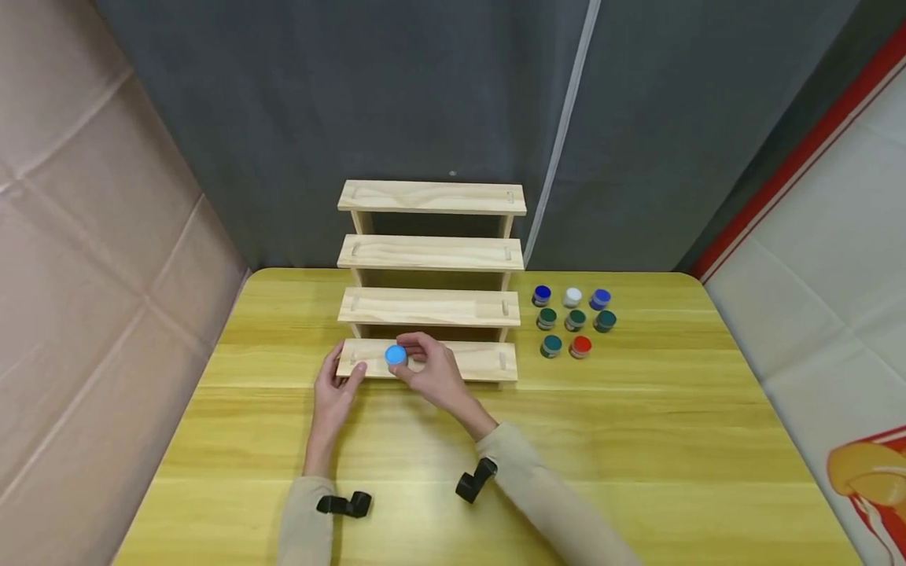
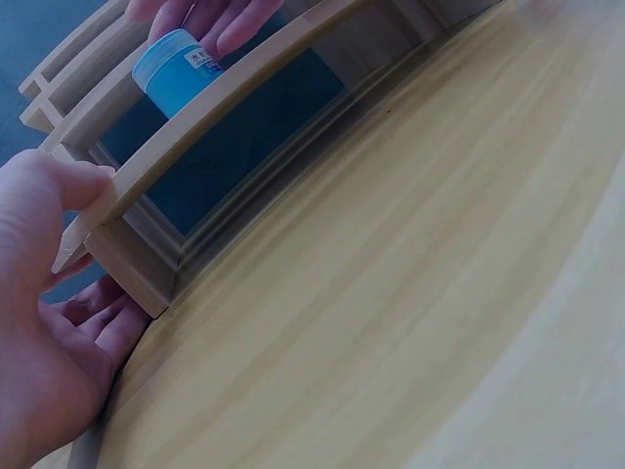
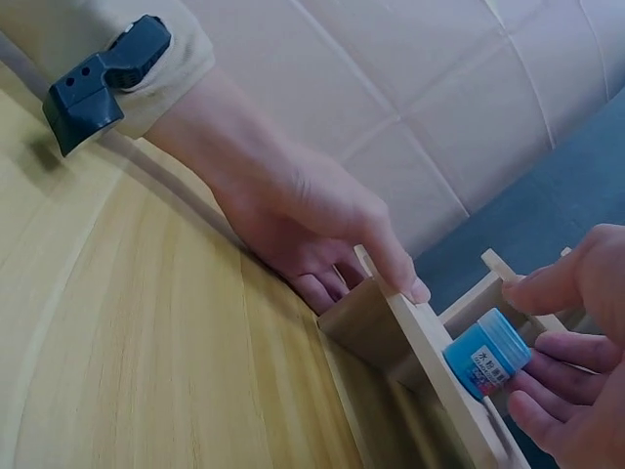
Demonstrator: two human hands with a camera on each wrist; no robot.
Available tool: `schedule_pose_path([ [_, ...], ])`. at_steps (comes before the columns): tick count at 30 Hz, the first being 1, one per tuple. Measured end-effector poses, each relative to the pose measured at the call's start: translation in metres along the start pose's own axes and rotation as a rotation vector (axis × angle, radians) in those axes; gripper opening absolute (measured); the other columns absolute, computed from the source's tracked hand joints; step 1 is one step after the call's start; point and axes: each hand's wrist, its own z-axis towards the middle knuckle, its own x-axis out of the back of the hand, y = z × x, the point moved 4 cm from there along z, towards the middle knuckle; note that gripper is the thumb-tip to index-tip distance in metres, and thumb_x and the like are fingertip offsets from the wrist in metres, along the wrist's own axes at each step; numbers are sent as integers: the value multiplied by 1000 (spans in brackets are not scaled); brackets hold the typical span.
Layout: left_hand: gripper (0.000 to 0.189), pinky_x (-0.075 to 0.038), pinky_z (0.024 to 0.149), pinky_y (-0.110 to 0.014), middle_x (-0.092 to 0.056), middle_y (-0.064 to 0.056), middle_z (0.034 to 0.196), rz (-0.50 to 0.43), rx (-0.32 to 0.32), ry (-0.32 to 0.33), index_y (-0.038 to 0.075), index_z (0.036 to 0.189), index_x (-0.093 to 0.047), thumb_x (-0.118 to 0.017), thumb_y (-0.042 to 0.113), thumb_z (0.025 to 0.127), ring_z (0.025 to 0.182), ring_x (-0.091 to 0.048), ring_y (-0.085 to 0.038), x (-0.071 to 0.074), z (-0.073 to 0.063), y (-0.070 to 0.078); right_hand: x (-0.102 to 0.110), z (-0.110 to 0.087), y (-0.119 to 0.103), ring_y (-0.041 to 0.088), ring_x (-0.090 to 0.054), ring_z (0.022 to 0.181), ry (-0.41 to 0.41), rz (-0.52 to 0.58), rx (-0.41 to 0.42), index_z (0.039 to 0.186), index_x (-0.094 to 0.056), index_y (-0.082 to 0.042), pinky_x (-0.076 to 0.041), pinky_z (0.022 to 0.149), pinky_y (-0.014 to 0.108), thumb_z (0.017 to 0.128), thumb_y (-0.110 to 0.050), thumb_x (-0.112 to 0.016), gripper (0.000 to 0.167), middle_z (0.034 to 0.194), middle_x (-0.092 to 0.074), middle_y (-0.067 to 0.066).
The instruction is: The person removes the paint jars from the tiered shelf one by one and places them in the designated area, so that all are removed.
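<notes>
A small blue paint jar with a white label stands upright on the front step of a pale wooden stepped rack. Around it my right hand is loosely spread. In the right wrist view, the right fingers are close behind the jar, with a gap at the uppermost finger. My left hand grips the left end of that step. Its thumb lies on the front edge, while the other fingers go round the end near the side support.
Several more paint jars stand right of the rack, among them a white jar, a red jar and a dark blue jar. Three higher steps rise behind, before a dark curtain. Wooden tabletop spreads in front.
</notes>
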Motion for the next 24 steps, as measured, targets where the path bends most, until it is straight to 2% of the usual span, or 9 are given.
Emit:
schedule_pose_path([
  [7,63,-47,95,-6,-46,-23,152,-10,-9,8,6,156,-36,-64,8,99,121,-53,-11,0,0,3,-7,3,4,30,-64,118,-6,-117,0,128,-62,2,-56,102,39,90,-6,-74,41,126,-67,16],
  [13,63,-49,94,-7,-47,-24,152,-12,-19,9,5,155,-37,-65,8,99,119,-54,-10,-1,-1,1,-9,3,6,29,-65,112,24,-201,43,126,-62,2,-58,98,35,90,-6,-75,39,121,-68,16],
  [17,64,-49,93,-7,-46,-24,152,-6,-15,11,5,156,-36,-65,8,99,118,-54,-7,-1,-1,0,-10,1,6,28,-65,109,42,-209,67,125,-63,2,-58,96,35,90,-6,-75,38,118,-68,15],
  [24,63,-49,93,-6,-47,-20,152,12,-10,12,8,156,-37,-65,11,99,118,-54,-6,0,0,0,-5,-3,5,28,-68,101,119,-187,102,121,-65,1,-60,91,36,89,-6,-76,35,113,-69,15],
])
